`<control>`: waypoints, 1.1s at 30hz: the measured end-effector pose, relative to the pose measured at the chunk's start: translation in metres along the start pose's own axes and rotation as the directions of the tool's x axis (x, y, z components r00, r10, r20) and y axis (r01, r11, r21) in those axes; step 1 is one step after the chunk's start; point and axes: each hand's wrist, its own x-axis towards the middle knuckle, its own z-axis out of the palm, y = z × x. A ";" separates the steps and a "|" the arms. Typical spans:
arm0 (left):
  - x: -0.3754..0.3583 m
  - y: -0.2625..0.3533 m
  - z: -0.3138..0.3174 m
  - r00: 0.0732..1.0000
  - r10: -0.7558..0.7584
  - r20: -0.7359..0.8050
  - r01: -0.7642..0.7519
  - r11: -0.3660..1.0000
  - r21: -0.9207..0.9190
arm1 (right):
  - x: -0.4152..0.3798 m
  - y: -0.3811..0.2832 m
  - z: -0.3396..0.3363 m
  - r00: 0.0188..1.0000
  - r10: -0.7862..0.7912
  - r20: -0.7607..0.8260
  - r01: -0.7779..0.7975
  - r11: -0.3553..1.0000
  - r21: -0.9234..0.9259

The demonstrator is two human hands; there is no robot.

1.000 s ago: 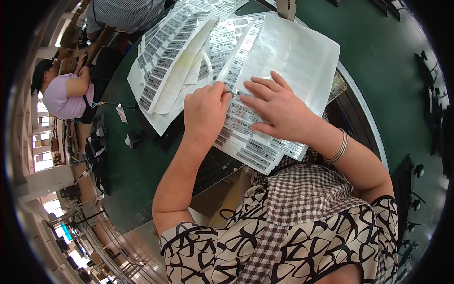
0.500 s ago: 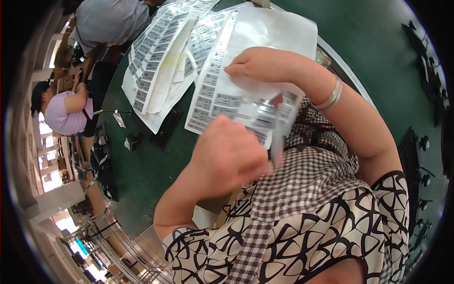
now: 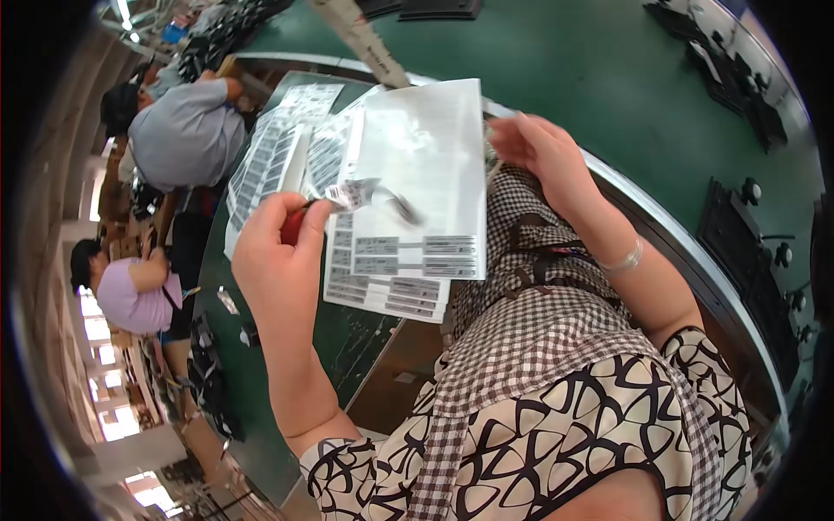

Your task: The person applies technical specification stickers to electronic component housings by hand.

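Between the thumb and fingers of my left hand (image 3: 282,243) is a small red-handled tool (image 3: 294,227); its exact kind I cannot make out. A silvery printed label (image 3: 347,193) and a blurred shiny strip (image 3: 401,208) extend from its end, over the label sheets. Below them lies a white label sheet (image 3: 426,165), mostly bare, with a few rows of printed labels at its near end. My right hand (image 3: 543,156) is raised just off the sheet's right edge, fingers apart and holding nothing.
More label sheets (image 3: 269,152) are spread to the left on the green table (image 3: 556,52). A beige bar (image 3: 369,43) stands behind the stack. Black parts (image 3: 747,252) lie along the right. Two people work at the left, one in grey (image 3: 187,130), one in lilac (image 3: 130,295).
My left hand has moved up and left with the red-handled tool, now over the sheets. The right hand has left the sheet and moved to its right side. The view has shifted.
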 end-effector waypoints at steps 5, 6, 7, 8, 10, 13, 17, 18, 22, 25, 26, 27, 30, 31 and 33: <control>0.015 0.061 0.036 0.847 0.522 0.096 -0.530 0.844 0.088 | -0.051 -0.003 -0.031 0.915 0.348 0.205 -0.404 0.799 0.446; 0.011 0.074 0.046 0.813 0.559 0.164 -0.575 0.816 0.066 | -0.051 -0.004 -0.028 0.936 0.315 0.156 -0.349 0.782 0.517; 0.005 0.085 0.056 0.756 0.609 0.238 -0.634 0.773 0.035 | -0.052 -0.002 -0.026 0.951 0.293 0.097 -0.292 0.755 0.587; -0.001 0.095 0.065 0.693 0.654 0.303 -0.685 0.728 -0.005 | -0.055 0.001 -0.029 0.964 0.256 0.077 -0.249 0.759 0.601; -0.008 0.109 0.082 0.610 0.707 0.357 -0.732 0.676 -0.088 | -0.051 0.001 -0.041 0.985 0.166 0.049 -0.162 0.789 0.593; -0.014 0.116 0.096 0.587 0.712 0.386 -0.705 0.684 -0.190 | -0.053 -0.002 -0.053 0.976 0.215 -0.014 -0.149 0.717 0.681; -0.008 0.109 0.108 0.636 0.663 0.396 -0.629 0.742 -0.233 | -0.053 0.008 -0.063 0.977 0.212 0.035 -0.178 0.706 0.685; -0.005 0.104 0.113 0.657 0.643 0.393 -0.613 0.759 -0.218 | -0.056 0.009 -0.063 0.975 0.217 0.055 -0.197 0.715 0.671; 0.008 0.084 0.137 0.713 0.556 0.427 -0.531 0.826 -0.189 | -0.062 0.004 -0.053 0.957 0.248 0.148 -0.285 0.723 0.629; 0.008 0.073 0.152 0.731 0.526 0.434 -0.484 0.848 -0.214 | -0.061 0.006 -0.052 0.951 0.260 0.167 -0.308 0.741 0.597; 0.008 0.070 0.154 0.732 0.521 0.438 -0.476 0.852 -0.218 | -0.061 0.006 -0.052 0.949 0.269 0.165 -0.313 0.747 0.587; 0.008 0.068 0.157 0.734 0.516 0.442 -0.467 0.856 -0.222 | -0.061 0.008 -0.052 0.950 0.261 0.172 -0.311 0.742 0.593; 0.007 0.062 0.164 0.746 0.490 0.451 -0.427 0.872 -0.242 | -0.059 0.009 -0.050 0.950 0.257 0.179 -0.312 0.737 0.599; 0.007 0.060 0.165 0.750 0.481 0.454 -0.412 0.877 -0.249 | -0.060 0.006 -0.048 0.949 0.267 0.170 -0.315 0.740 0.594; 0.008 0.057 0.168 0.755 0.474 0.453 -0.397 0.880 -0.260 | -0.058 0.005 -0.047 0.946 0.281 0.162 -0.321 0.741 0.590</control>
